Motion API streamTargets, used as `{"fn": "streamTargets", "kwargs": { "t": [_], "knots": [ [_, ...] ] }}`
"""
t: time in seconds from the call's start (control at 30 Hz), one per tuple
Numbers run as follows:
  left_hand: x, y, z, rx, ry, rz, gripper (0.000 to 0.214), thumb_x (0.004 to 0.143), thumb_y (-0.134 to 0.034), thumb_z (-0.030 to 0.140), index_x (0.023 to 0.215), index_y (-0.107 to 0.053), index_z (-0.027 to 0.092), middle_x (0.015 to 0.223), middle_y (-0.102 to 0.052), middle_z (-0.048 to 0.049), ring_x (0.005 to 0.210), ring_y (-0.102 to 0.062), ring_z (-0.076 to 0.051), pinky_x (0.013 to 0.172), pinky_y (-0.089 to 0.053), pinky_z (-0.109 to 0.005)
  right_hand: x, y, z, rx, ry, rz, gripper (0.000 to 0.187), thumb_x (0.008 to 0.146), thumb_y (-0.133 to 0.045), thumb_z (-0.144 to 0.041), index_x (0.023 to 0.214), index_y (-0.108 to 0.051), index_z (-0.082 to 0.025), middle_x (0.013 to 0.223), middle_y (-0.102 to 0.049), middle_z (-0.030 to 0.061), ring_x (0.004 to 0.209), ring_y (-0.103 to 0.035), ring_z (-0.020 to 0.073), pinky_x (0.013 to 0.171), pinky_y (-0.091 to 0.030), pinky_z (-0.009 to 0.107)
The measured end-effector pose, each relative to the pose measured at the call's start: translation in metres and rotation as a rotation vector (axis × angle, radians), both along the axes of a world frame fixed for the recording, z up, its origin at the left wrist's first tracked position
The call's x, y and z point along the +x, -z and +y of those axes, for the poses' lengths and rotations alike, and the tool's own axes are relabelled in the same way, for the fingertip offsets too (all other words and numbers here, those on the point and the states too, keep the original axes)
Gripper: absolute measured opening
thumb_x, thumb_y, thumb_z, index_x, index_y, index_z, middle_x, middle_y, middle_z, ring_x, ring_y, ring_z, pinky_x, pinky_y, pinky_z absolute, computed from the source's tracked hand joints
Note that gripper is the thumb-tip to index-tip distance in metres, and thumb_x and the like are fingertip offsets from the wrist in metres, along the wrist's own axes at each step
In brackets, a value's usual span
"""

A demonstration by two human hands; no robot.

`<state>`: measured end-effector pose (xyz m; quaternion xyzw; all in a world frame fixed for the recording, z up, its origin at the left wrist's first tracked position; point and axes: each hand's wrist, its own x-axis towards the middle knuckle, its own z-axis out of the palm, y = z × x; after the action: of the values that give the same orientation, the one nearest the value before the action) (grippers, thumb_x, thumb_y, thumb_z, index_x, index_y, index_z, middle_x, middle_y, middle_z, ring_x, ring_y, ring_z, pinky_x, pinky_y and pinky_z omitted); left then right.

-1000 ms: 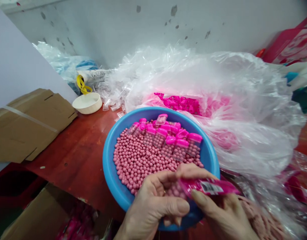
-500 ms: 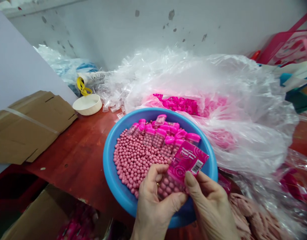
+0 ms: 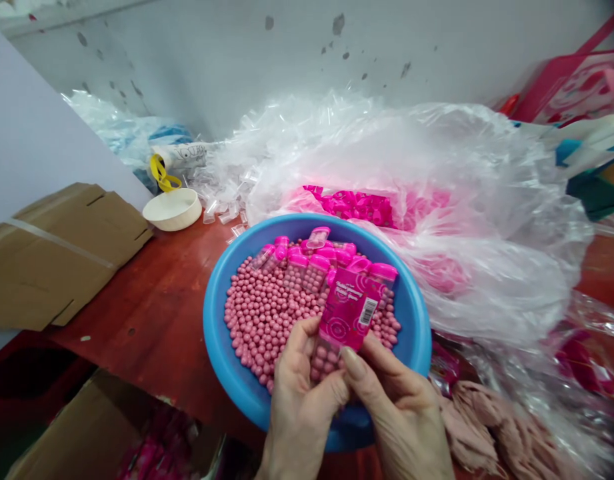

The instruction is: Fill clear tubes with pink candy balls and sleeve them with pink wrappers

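A blue basin [image 3: 217, 313] on the red-brown table holds a heap of small pink candy balls [image 3: 264, 313] and several filled clear vials with pink caps [image 3: 317, 263]. Over its near edge, my left hand [image 3: 299, 400] and my right hand [image 3: 394, 407] together grip a clear vial of pink balls. A pink printed label sleeve [image 3: 347, 307] with a barcode sits partly over the vial's top. Both hands have their fingers closed on the vial and sleeve.
A big clear plastic bag [image 3: 487, 220] with pink caps [image 3: 357, 203] lies behind the basin. A white bowl [image 3: 173, 208] and yellow scissor handles [image 3: 161, 175] sit at back left. Cardboard boxes [image 3: 57, 247] stand left and below. Pink cloth-like material [image 3: 487, 427] lies at right.
The pink label sleeve went from lying flat in my right hand to standing upright over the vial. Both hands shifted slightly left and closer together.
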<state>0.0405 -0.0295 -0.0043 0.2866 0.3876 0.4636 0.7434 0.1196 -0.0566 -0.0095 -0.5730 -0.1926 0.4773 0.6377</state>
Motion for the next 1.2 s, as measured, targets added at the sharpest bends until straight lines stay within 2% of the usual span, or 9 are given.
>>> {"fn": "streamTargets", "kwargs": {
  "t": [0.07,0.17,0.37,0.53,0.63,0.73,0.83,1.0,1.2],
  "knots": [
    [-0.004,0.001,0.0,-0.008,0.061,-0.018,0.045,0.067,-0.079,0.019,0.107,-0.059,0.017,0.07,-0.062,0.0036,0.05,-0.048,-0.004,0.043,-0.033,-0.013,0.004,0.003,0.001,0.0,0.029,0.051,0.022,0.064,-0.08,-0.041,0.077,-0.077,-0.023,0.054,-0.066,-0.0022,0.045,-0.058,0.0119,0.044,-0.05,0.02],
    [-0.008,0.003,-0.001,-0.039,0.104,-0.041,0.049,0.074,-0.075,0.023,0.117,-0.055,0.017,0.066,-0.06,0.0037,0.05,-0.049,-0.005,0.043,-0.034,-0.014,0.009,0.008,0.001,0.087,-0.008,0.064,0.014,0.065,-0.081,-0.035,0.076,-0.077,-0.027,0.046,-0.059,-0.0056,0.037,-0.051,0.0082,0.04,-0.048,0.017],
    [-0.006,0.002,-0.004,-0.13,-0.008,-0.03,0.054,0.068,-0.08,0.033,0.115,-0.057,0.02,0.065,-0.061,0.005,0.047,-0.048,-0.004,0.042,-0.032,-0.014,0.007,0.014,-0.003,0.16,0.047,-0.189,0.01,0.067,-0.08,-0.026,0.075,-0.079,-0.031,0.08,-0.074,-0.0005,0.057,-0.064,0.0128,0.049,-0.054,0.019],
    [-0.006,0.002,-0.003,-0.304,-0.122,0.076,0.069,0.064,-0.077,0.054,0.118,-0.054,0.017,0.046,-0.051,0.0095,0.039,-0.044,-0.005,0.039,-0.031,-0.014,-0.003,0.01,-0.002,0.248,0.072,-0.316,0.026,0.067,-0.077,-0.017,0.078,-0.077,-0.04,0.077,-0.073,-0.0028,0.064,-0.066,0.0137,0.058,-0.056,0.021],
    [-0.007,0.004,0.0,-0.317,-0.122,0.033,0.061,0.069,-0.074,0.048,0.117,-0.053,0.015,0.047,-0.052,0.0088,0.037,-0.043,-0.006,0.038,-0.031,-0.016,-0.006,0.007,-0.002,0.289,0.091,-0.252,0.028,0.068,-0.075,-0.016,0.078,-0.077,-0.041,0.077,-0.072,-0.0044,0.061,-0.065,0.0114,0.055,-0.055,0.018],
    [-0.008,0.006,0.002,-0.288,-0.105,-0.037,0.043,0.079,-0.065,0.039,0.113,-0.055,0.015,0.049,-0.053,0.0073,0.038,-0.043,-0.006,0.038,-0.031,-0.017,-0.004,0.008,-0.002,0.316,-0.029,-0.18,0.025,0.073,-0.072,-0.017,0.083,-0.077,-0.039,0.082,-0.072,-0.0035,0.055,-0.063,0.009,0.045,-0.052,0.015],
    [-0.009,0.007,0.003,-0.273,-0.099,-0.076,0.028,0.081,-0.06,0.032,0.104,-0.06,0.015,0.051,-0.054,0.006,0.04,-0.046,-0.006,0.04,-0.034,-0.017,-0.002,0.012,-0.003,0.338,-0.059,-0.225,0.027,0.075,-0.069,-0.015,0.086,-0.077,-0.038,0.083,-0.071,-0.0036,0.064,-0.066,0.0106,0.051,-0.054,0.015],
    [-0.009,0.003,0.005,-0.284,-0.122,-0.068,0.025,0.075,-0.064,0.031,0.094,-0.063,0.014,0.047,-0.052,0.0074,0.036,-0.04,-0.004,0.037,-0.032,-0.015,-0.005,0.015,-0.005,0.369,-0.018,-0.384,0.037,0.075,-0.066,-0.009,0.091,-0.075,-0.041,0.084,-0.072,-0.0062,0.069,-0.067,0.009,0.057,-0.054,0.014],
    [-0.008,-0.001,0.005,-0.305,-0.168,-0.067,0.029,0.068,-0.07,0.03,0.09,-0.063,0.013,0.044,-0.052,0.0081,0.036,-0.039,-0.003,0.036,-0.033,-0.013,-0.017,0.021,-0.009,0.388,0.161,-0.574,0.04,0.076,-0.065,-0.008,0.098,-0.074,-0.04,0.089,-0.073,-0.0062,0.075,-0.066,0.0098,0.065,-0.054,0.018]
  ]
}}
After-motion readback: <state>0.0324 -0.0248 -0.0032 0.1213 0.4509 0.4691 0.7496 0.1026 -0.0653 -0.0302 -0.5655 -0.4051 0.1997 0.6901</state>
